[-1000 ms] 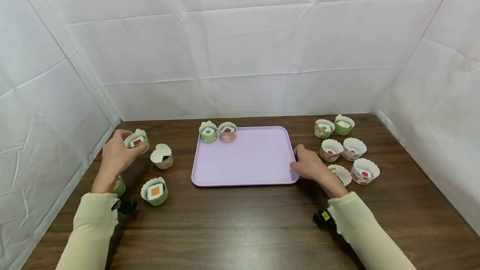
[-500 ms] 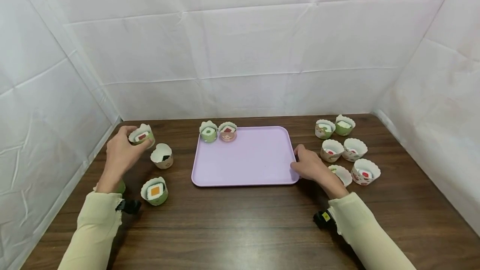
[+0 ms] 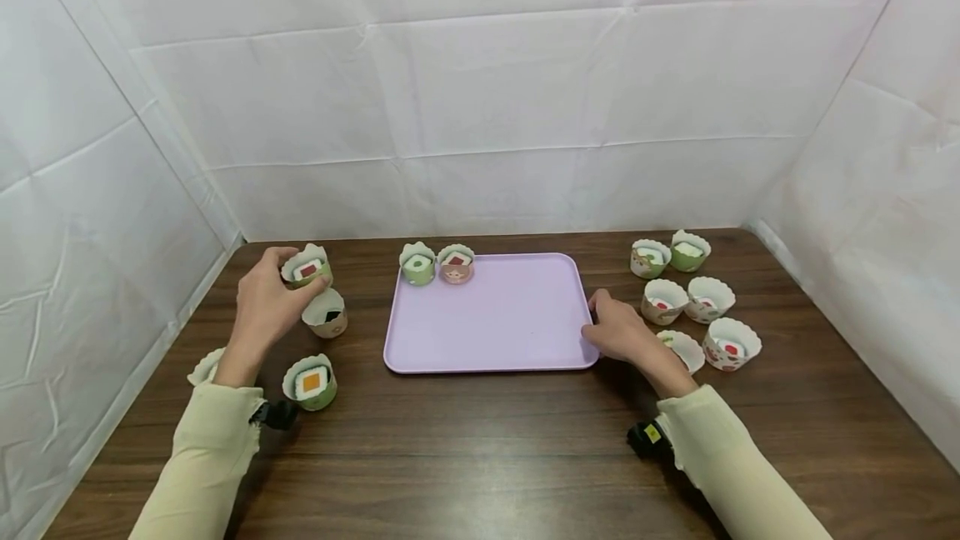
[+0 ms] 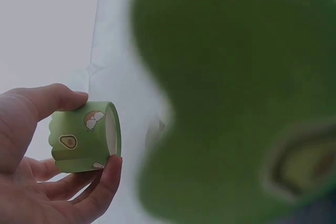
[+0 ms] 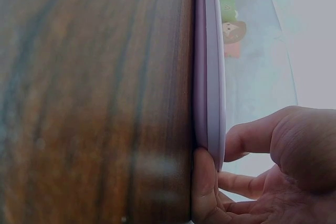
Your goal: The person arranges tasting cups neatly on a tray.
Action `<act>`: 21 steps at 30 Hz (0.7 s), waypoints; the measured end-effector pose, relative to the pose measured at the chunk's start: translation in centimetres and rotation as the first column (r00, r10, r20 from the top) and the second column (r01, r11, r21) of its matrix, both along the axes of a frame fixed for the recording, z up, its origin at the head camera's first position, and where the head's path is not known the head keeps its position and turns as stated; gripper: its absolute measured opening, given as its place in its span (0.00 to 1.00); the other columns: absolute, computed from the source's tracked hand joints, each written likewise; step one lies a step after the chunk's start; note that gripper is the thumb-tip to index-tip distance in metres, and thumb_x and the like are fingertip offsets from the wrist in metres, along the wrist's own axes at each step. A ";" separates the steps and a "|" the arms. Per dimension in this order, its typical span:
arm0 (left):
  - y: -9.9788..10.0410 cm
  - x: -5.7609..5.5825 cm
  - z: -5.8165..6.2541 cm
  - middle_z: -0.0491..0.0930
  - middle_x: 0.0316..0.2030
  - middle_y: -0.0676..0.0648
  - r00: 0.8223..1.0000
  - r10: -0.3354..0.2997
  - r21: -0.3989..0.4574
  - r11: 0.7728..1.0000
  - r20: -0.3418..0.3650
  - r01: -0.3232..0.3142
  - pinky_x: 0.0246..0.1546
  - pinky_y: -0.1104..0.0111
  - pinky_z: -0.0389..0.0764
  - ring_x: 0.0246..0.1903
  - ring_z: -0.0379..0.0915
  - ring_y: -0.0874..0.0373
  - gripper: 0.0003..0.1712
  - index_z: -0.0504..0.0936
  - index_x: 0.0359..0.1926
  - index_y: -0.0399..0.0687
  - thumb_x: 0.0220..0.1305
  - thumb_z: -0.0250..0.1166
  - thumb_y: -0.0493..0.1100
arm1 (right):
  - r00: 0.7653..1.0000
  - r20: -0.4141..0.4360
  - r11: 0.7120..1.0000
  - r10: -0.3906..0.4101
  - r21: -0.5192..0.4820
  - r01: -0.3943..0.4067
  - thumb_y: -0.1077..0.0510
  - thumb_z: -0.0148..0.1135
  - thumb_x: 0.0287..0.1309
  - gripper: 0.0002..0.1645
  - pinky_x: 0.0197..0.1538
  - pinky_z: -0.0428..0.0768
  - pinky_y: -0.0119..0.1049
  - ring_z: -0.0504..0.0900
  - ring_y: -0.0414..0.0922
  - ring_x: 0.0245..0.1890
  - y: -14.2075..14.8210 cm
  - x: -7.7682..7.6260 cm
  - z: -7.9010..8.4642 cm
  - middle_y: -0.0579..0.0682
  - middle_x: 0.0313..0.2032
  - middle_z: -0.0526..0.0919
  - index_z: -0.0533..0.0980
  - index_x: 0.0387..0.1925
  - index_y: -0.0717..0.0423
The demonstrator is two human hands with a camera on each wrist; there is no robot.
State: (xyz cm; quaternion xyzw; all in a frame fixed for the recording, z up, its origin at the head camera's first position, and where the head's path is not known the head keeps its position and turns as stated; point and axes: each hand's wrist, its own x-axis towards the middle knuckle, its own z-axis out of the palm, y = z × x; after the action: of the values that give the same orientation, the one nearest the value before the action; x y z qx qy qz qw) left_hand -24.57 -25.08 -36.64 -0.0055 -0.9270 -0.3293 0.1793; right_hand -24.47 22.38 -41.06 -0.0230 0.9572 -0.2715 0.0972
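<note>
In the head view my left hand (image 3: 266,298) holds a green paper baking cup (image 3: 318,263) between thumb and fingers. A white square piece with a red centre sits in that cup. The left wrist view shows avocado prints on the held cup (image 4: 79,137). Just in front of it is a white-rimmed paper cup (image 3: 326,322) with a black-marked piece inside. My right hand (image 3: 617,326) grips the right edge of a lilac tray (image 3: 487,332); the thumb is on the rim in the right wrist view. Two filled cups, one green (image 3: 417,271) and one pink (image 3: 456,272), stand at the tray's back left corner.
Nearer me on the left stands a green cup (image 3: 318,395) with an orange-centred piece. Another cup (image 3: 202,369) is partly behind my left wrist. Several filled cups, including a red-patterned one (image 3: 723,358), stand right of the tray. White sheeting (image 3: 495,82) encloses the wooden table (image 3: 465,457).
My left hand has moved right with the green cup, now just behind the white-rimmed cup. A cup behind the left wrist has come partly into view. The right hand and tray stay put.
</note>
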 end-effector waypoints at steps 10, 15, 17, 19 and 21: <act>1.7 -0.2 0.0 0.80 0.55 0.32 1.000 -0.015 0.021 1.000 -0.027 0.015 0.41 0.55 0.77 0.47 0.77 0.38 0.38 0.71 0.69 0.36 0.65 0.68 0.53 | 1.000 -0.004 1.000 0.005 0.007 -0.005 0.60 0.57 0.61 0.24 0.30 0.79 0.33 0.80 0.51 0.34 0.1 -0.1 -0.2 0.64 0.42 0.80 0.66 0.56 0.67; 2.3 -0.3 0.0 0.81 0.54 0.33 0.999 -0.027 0.012 1.000 -0.032 0.027 0.41 0.54 0.78 0.45 0.77 0.39 0.38 0.71 0.68 0.36 0.65 0.69 0.53 | 1.000 -0.010 1.000 0.005 0.002 -0.005 0.60 0.57 0.60 0.23 0.30 0.79 0.33 0.80 0.52 0.34 0.0 -0.1 0.0 0.64 0.42 0.80 0.66 0.55 0.67; 2.5 -0.4 0.0 0.81 0.53 0.33 0.999 -0.029 0.012 1.000 -0.031 0.029 0.41 0.55 0.78 0.44 0.78 0.39 0.38 0.71 0.68 0.36 0.65 0.69 0.53 | 1.000 -0.012 1.000 0.003 0.004 -0.003 0.60 0.57 0.60 0.23 0.30 0.79 0.33 0.80 0.52 0.34 -0.1 0.0 0.0 0.64 0.42 0.80 0.67 0.55 0.67; 2.6 -0.4 0.0 0.81 0.52 0.33 0.999 -0.033 0.014 0.999 -0.029 0.033 0.40 0.58 0.78 0.43 0.78 0.40 0.38 0.71 0.68 0.36 0.65 0.69 0.53 | 1.000 -0.015 1.000 0.002 0.006 -0.002 0.60 0.57 0.60 0.23 0.30 0.79 0.34 0.80 0.52 0.34 -0.2 0.0 0.0 0.63 0.41 0.80 0.67 0.54 0.67; 2.7 -0.5 0.1 0.81 0.52 0.33 0.999 -0.036 0.022 0.999 -0.027 0.036 0.38 0.60 0.77 0.43 0.78 0.40 0.38 0.71 0.69 0.36 0.65 0.69 0.53 | 1.000 -0.016 1.000 0.005 0.004 -0.005 0.60 0.57 0.60 0.23 0.30 0.79 0.34 0.80 0.52 0.34 -0.3 -0.1 -0.1 0.63 0.41 0.80 0.67 0.54 0.67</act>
State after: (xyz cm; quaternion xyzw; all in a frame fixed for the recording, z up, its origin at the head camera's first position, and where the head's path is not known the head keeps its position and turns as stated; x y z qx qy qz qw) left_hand -25.07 -22.38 -36.55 -0.0245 -0.9206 -0.3427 0.1856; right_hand -24.52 22.12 -41.14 -0.0274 0.9584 -0.2693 0.0902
